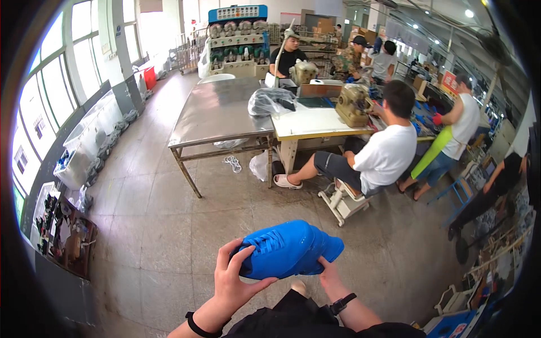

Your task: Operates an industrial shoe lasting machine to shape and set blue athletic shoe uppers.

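Bright blue lace-up shoe uppers [280,252] are held in front of my body, above the floor. One upper shows its crossed blue laces, and a second blue piece [332,248] sticks out behind its toe on the right. My left hand [235,276] is closed round the opening end, with fingers on top and thumb below. On the right, my right hand [331,277] pinches the lower edge of the second piece, its other fingers hidden. A dark band circles each wrist.
A bare-topped metal table [217,107] stands ahead, joined to a white sewing table [307,124] with a sewing machine [354,104]. A seated person [389,141] works there, with others beyond. White bins [73,169] line the left windows; a cluttered rack [65,236] stands nearer.
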Demonstrator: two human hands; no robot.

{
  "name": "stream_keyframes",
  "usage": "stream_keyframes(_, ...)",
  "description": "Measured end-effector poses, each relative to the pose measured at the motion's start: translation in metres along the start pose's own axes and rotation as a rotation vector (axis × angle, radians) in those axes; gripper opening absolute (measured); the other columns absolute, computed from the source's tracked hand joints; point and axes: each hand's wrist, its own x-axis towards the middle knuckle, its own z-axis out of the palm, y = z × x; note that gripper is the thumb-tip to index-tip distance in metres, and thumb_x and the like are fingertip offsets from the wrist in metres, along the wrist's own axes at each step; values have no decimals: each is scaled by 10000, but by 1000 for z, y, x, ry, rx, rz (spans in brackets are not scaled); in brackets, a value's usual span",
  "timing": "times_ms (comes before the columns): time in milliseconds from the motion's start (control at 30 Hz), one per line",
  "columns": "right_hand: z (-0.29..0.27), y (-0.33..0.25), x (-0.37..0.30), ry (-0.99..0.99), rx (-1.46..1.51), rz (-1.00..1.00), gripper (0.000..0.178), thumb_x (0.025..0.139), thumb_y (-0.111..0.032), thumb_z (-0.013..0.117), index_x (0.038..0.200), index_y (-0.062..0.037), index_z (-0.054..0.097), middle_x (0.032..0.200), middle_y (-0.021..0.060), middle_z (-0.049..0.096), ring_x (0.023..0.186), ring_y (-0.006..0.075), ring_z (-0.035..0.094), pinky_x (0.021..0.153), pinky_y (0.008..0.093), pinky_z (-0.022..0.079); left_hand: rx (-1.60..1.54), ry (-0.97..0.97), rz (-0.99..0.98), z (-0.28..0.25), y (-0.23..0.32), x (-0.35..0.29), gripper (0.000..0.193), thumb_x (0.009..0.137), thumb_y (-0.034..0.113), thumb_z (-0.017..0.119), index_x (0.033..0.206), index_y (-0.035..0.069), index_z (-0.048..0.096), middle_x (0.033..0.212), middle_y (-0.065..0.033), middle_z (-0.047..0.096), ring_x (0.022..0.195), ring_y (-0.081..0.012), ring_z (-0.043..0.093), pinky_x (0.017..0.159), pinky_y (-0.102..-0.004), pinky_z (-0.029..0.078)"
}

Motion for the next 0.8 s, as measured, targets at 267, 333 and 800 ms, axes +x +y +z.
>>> stream_keyframes(267,94,-30,210,4,-72,-115,498,875,-23,661,1333,14,469,1296,102,580,1180,233,563,1045,380,422,47,88,-50,52,-125,173,756,495,256,947,1161,116,619,1196,-148,461,1070,-337,561,864,-415,528)
stream_keyframes(333,126,-46,270,1,-88,-188,510,864,-31,681,1329,18,477,1287,104,584,1180,238,560,1043,378,416,57,94,-37,68,-162,221,757,496,247,945,1165,114,617,1201,-140,466,1067,-324,565,866,-406,528)
stream_keyframes(800,367,-185,581,60,-292,-472,360,797,-71,750,1118,42,634,1036,62,681,886,145,616,819,303,495,3,185,-107,128,-363,521,952,536,200,911,1372,97,466,1252,-138,462,1158,-318,500,969,-412,429)
